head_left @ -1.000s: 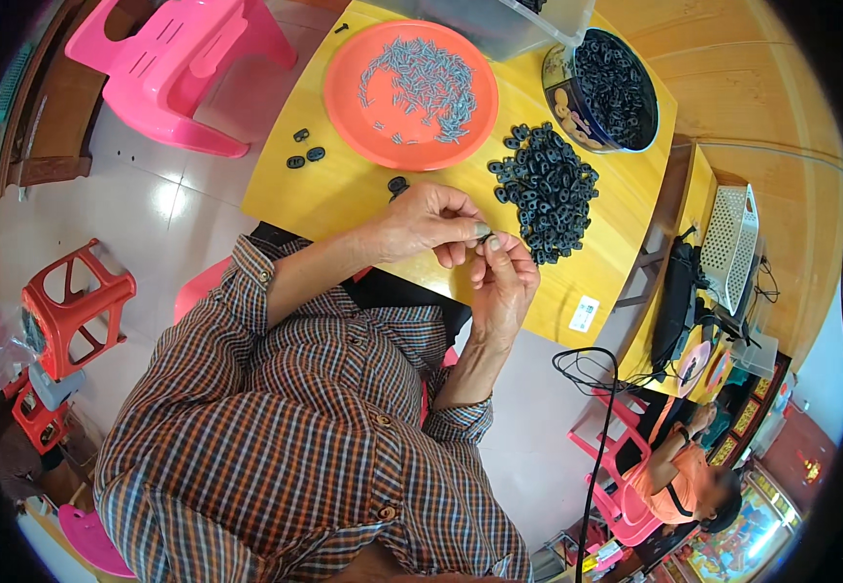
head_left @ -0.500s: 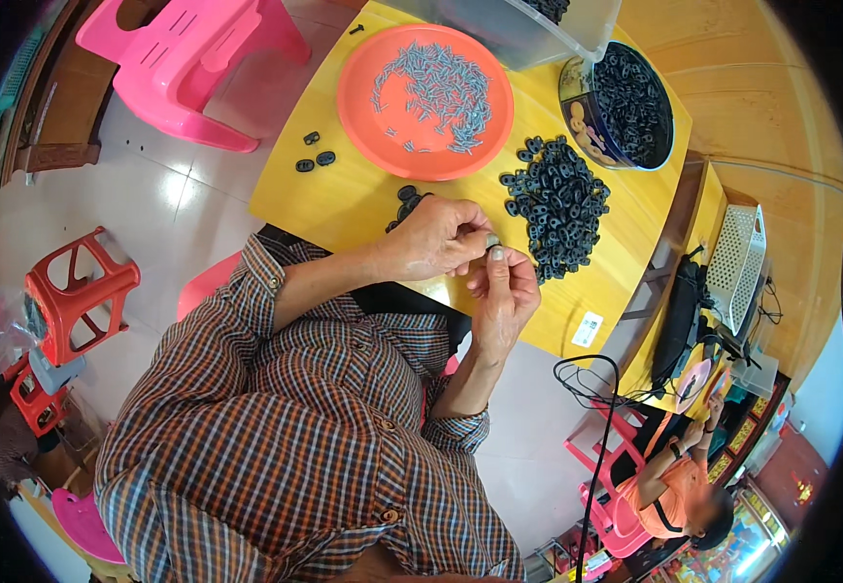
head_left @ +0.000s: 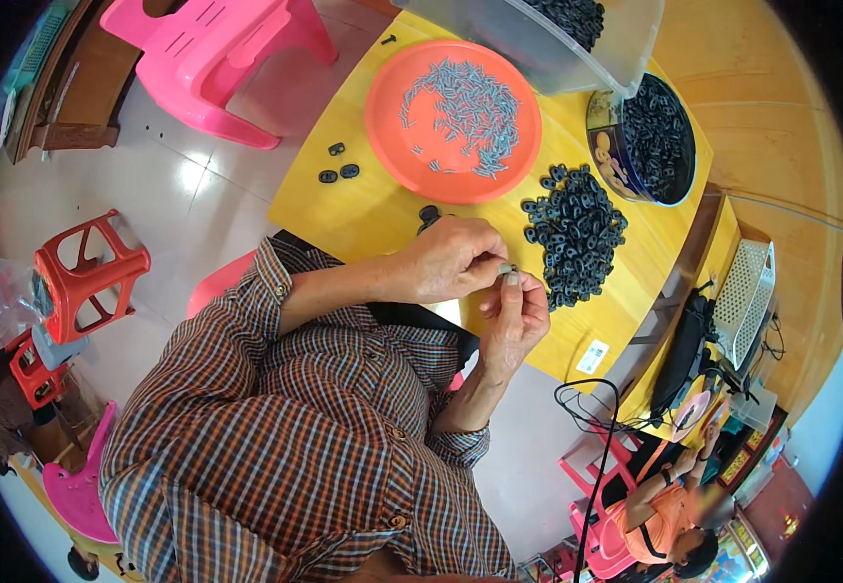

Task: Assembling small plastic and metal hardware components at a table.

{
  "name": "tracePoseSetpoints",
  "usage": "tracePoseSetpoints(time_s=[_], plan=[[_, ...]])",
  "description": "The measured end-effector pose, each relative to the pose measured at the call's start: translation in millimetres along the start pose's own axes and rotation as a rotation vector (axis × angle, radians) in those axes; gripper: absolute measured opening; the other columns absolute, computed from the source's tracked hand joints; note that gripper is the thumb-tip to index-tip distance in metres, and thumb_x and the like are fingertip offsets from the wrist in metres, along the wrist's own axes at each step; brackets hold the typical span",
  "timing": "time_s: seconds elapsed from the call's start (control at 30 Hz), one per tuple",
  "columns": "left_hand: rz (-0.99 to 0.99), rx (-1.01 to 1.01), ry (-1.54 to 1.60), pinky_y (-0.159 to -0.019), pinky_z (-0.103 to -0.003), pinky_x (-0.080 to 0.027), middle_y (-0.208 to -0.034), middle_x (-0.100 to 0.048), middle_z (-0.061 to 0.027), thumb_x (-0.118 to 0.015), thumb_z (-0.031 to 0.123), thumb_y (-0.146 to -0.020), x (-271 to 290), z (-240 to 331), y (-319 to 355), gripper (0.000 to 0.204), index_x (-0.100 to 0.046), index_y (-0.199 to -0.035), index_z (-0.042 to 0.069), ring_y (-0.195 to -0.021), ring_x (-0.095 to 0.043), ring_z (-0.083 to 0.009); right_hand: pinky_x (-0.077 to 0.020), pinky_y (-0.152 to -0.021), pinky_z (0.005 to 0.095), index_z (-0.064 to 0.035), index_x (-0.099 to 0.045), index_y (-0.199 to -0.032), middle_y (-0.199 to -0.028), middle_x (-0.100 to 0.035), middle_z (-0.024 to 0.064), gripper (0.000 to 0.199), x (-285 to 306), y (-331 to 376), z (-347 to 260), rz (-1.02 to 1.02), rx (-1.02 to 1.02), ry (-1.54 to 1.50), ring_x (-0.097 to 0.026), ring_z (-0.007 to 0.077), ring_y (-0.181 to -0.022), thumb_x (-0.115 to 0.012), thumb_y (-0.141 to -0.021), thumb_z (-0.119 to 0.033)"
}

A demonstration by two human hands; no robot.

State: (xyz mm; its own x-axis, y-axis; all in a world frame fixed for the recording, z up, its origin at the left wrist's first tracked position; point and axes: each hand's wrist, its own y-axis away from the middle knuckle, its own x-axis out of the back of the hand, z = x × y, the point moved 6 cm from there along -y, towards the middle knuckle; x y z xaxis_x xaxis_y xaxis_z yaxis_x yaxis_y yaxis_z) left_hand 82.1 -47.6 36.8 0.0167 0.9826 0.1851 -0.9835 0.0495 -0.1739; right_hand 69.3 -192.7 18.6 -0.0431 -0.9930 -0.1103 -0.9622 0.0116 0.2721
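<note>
Over the near edge of the yellow table [head_left: 363, 219], the left hand [head_left: 451, 260] and right hand [head_left: 517, 319] meet, thumbs and forefingers clamped on a small dark piece [head_left: 513, 268] mostly hidden by the fingertips. From there, a pile of black oval two-holed parts [head_left: 575, 236] lies near at two o'clock. An orange round plate [head_left: 380, 126] of grey screws [head_left: 475, 107] sits at eleven; a round tin [head_left: 604, 155] of black parts stands between one and two. Three loose black parts [head_left: 349, 171] lie at ten.
</note>
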Motion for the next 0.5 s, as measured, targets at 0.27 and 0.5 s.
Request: tracePoseSetpoints(time_s=[0.27,0.5], plan=[[0.311,-0.114,-0.415,-0.054,-0.032,-0.045,-0.075,-0.054,-0.0085,-0.063,-0.004,-0.074,66,17,-8,0.01,-0.059,-0.081,0.002,-0.062,-0.056,-0.0234,-0.0375,-0.049,0.0181,-0.002,-0.057,-0.086,-0.071,-0.056,0.0015,0.011,8,-5,7,0.072,-0.025,0.017,-0.047,0.005,-0.052,-0.06,-0.089,-0.012],[0.194,-0.168,-0.739,-0.073,-0.036,-0.042,-0.087,-0.056,-0.0048,-0.067,0.002,-0.069,73,11,-21,0.016,-0.065,-0.085,0.005,-0.084,-0.054,-0.0235,-0.0378,-0.048,0.018,-0.0029,-0.058,-0.085,-0.07,-0.057,0.0013,0.011,6,-5,6,0.073,-0.029,0.026,-0.048,0.005,-0.052,-0.06,-0.089,-0.013]])
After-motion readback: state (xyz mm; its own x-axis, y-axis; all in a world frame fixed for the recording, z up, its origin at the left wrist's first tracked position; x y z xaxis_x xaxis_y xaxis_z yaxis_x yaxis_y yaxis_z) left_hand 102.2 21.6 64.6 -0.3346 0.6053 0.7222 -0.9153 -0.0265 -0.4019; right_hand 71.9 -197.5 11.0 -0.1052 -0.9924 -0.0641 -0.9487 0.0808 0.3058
